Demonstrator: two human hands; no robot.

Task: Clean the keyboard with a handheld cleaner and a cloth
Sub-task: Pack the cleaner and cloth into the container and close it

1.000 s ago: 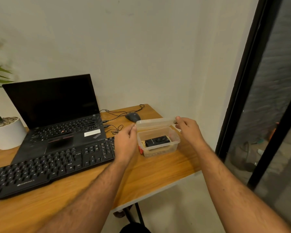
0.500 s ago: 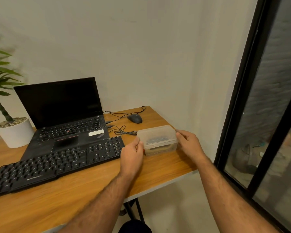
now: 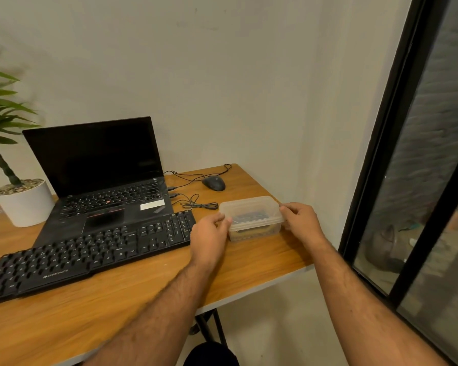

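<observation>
A black external keyboard lies across the wooden desk, in front of the laptop. At its right end stands a clear plastic box with its lid on; a dark item and something tan show dimly through the plastic. My left hand grips the box's left side, fingertips at the lid rim. My right hand pinches the lid's right edge. No cloth is plainly visible.
An open black laptop sits behind the keyboard. A wired mouse and coiled cables lie behind the box. A potted plant stands at the left. The desk's right edge is close to a black-framed window.
One second ago the lid was lifted off the box, showing a black device inside. The lid now sits on the box and both hands hold its sides.
</observation>
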